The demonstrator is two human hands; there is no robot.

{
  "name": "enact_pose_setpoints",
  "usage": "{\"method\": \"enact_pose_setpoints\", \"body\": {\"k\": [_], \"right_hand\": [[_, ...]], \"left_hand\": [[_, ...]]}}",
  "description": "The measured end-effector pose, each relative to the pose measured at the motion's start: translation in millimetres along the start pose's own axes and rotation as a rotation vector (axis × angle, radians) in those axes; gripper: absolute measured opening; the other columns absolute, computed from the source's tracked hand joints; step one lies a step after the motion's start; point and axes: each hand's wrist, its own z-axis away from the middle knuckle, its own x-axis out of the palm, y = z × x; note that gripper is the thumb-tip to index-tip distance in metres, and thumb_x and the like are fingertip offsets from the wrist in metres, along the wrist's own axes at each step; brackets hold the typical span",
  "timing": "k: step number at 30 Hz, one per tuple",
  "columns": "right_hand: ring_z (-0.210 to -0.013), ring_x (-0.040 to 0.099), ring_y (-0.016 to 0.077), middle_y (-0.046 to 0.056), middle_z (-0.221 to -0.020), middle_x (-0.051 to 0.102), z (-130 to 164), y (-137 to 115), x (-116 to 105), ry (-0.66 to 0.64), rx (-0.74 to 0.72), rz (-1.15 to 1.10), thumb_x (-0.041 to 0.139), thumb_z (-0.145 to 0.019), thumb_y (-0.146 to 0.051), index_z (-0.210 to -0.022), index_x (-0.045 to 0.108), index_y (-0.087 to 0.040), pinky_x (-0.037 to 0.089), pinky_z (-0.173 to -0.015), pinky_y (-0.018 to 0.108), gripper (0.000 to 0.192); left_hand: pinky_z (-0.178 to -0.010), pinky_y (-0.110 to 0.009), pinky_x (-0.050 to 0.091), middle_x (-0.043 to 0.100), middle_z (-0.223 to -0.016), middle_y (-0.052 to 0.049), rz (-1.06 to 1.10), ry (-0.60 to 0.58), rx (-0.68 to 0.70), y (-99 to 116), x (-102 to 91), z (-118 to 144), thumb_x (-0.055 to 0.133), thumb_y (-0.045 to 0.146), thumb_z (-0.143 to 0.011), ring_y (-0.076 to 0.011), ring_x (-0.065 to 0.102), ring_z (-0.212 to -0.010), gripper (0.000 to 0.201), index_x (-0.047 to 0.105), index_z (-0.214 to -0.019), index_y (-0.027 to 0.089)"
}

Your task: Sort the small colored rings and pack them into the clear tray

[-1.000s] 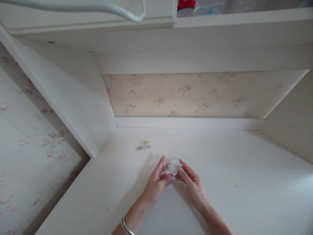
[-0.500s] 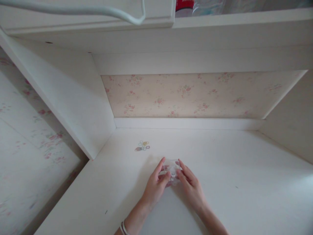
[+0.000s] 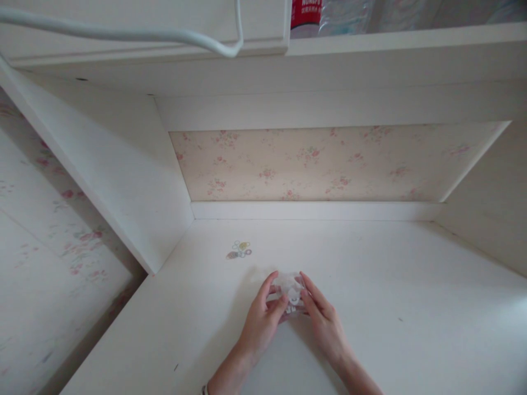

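Note:
Between my two hands is a small clear plastic box (image 3: 290, 285) with whitish pieces showing in or on it; I cannot make out exactly what they are. My left hand (image 3: 263, 310) grips its left side, thumb on the near face and fingers around the edge. On the right side, my right hand (image 3: 321, 307) holds it the same way. Beyond my left hand, a small cluster of thin coloured rings (image 3: 239, 250), like hair ties, lies on the white desk (image 3: 349, 263).
A white side panel (image 3: 111, 153) rises at the left and a shelf (image 3: 329, 66) hangs overhead. On it stand a red-labelled package (image 3: 305, 15) and clear plastic bottles or wrapping (image 3: 343, 16). A white cable or tube (image 3: 123, 33) crosses the top left. Small dark specks mark the desk.
The whole view has shifted slightly, so everything sits a little lower. Both hands keep hold of the clear box, which has tilted a little between my fingers.

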Motion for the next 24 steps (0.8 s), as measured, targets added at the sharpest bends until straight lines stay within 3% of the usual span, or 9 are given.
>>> {"method": "enact_pose_setpoints", "body": {"k": [7, 11, 18, 24], "right_hand": [[-0.12, 0.048, 0.0241, 0.006, -0.131, 0.053, 1.8, -5.9, 2.2, 0.018, 0.005, 0.011, 0.06, -0.079, -0.048, -0.127, 0.054, -0.024, 0.038, -0.101, 0.037, 0.054], [-0.113, 0.054, 0.0248, 0.008, -0.13, 0.054, 2.8, -10.3, 3.2, 0.01, 0.06, -0.016, 0.058, -0.079, -0.051, -0.13, 0.05, -0.022, 0.042, -0.096, 0.038, 0.059], [-0.123, 0.045, 0.024, 0.006, -0.131, 0.052, 3.3, -7.1, 0.5, -0.01, 0.022, 0.004, 0.06, -0.079, -0.049, -0.128, 0.053, -0.027, 0.029, -0.106, 0.041, 0.054], [-0.107, 0.057, 0.0242, 0.008, -0.127, 0.056, 2.6, -3.4, 0.3, -0.034, 0.035, -0.07, 0.06, -0.078, -0.049, -0.13, 0.05, -0.028, 0.043, -0.095, 0.042, 0.057]], "left_hand": [[-0.082, -0.033, 0.052, 0.05, -0.124, -0.012, -0.023, -0.025, 0.03, -2.4, -2.5, -1.1, 0.058, 0.048, -0.079, -0.0199, 0.062, -0.094, 0.068, 0.033, -0.138, 0.025], [-0.074, -0.03, 0.053, 0.053, -0.118, -0.011, -0.108, -0.006, 0.053, -3.7, -3.4, -1.4, 0.055, 0.052, -0.08, -0.0196, 0.062, -0.09, 0.062, 0.04, -0.134, 0.024], [-0.062, -0.026, 0.053, 0.057, -0.108, -0.01, -0.172, 0.085, 0.071, -6.5, -2.5, -2.8, 0.052, 0.057, -0.079, -0.0182, 0.062, -0.079, 0.06, 0.046, -0.128, 0.025], [-0.061, -0.025, 0.052, 0.057, -0.104, -0.008, -0.13, 0.061, 0.08, -2.7, -0.9, -0.9, 0.055, 0.055, -0.078, -0.016, 0.062, -0.076, 0.068, 0.037, -0.136, 0.027]]}}
